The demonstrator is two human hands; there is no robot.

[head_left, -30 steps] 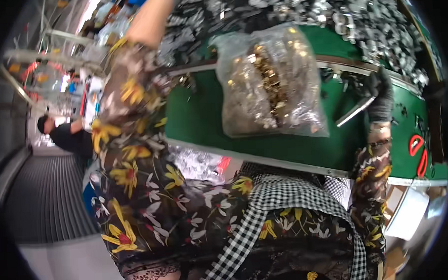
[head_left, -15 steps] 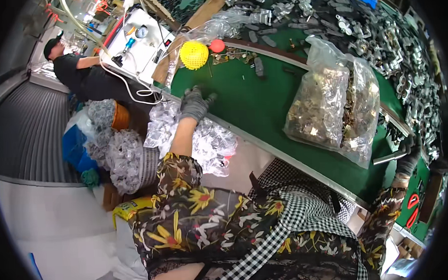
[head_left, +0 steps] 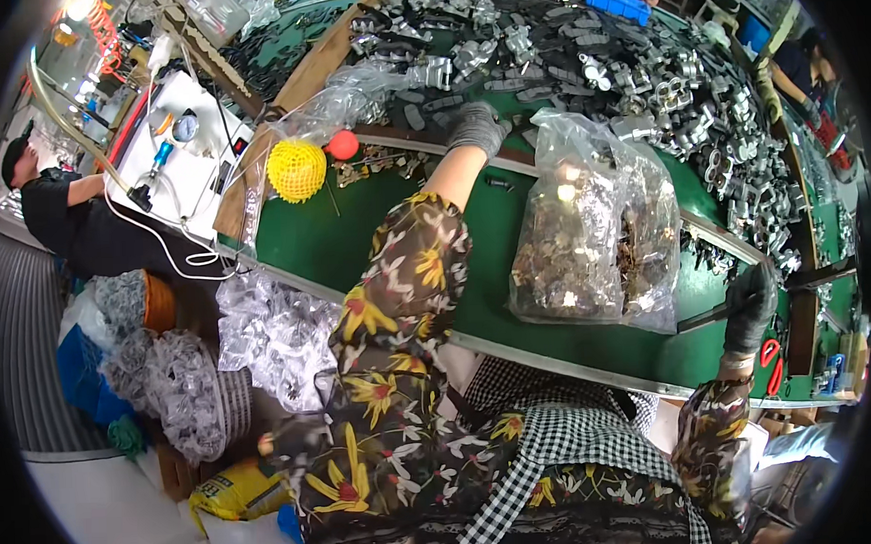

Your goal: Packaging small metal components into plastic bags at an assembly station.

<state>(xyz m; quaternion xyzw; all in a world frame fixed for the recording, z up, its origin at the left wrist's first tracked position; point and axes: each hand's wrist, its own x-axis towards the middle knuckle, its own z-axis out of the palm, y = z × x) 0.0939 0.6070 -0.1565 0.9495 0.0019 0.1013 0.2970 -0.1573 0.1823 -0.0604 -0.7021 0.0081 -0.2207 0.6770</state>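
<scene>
My left hand [head_left: 477, 129], in a grey glove, reaches over the raised strip [head_left: 392, 139] at the back of the green work surface [head_left: 295, 224]. It is beside dark flat parts [head_left: 506, 84]; its fingers are mostly hidden. My right hand [head_left: 751, 304], gloved too, is closed around a slim metal bar [head_left: 703, 318] that points left, toward the bagged parts. Between my hands a large clear plastic bag [head_left: 564, 253] full of small metal pieces lies on the green surface. Left of the bag is a small black part [head_left: 499, 183].
Silvery metal fittings [head_left: 674, 96] and a blue bin [head_left: 618, 3] are at the back. A yellow textured ball [head_left: 297, 169], a red ball [head_left: 343, 145] and a white gauge box [head_left: 177, 137] stand left. Red-handled scissors [head_left: 773, 366] lie right. Two people work nearby.
My left hand has moved from the near left edge to the parts pile at the back. The view has shifted. My right hand still holds the bar, now angled differently.
</scene>
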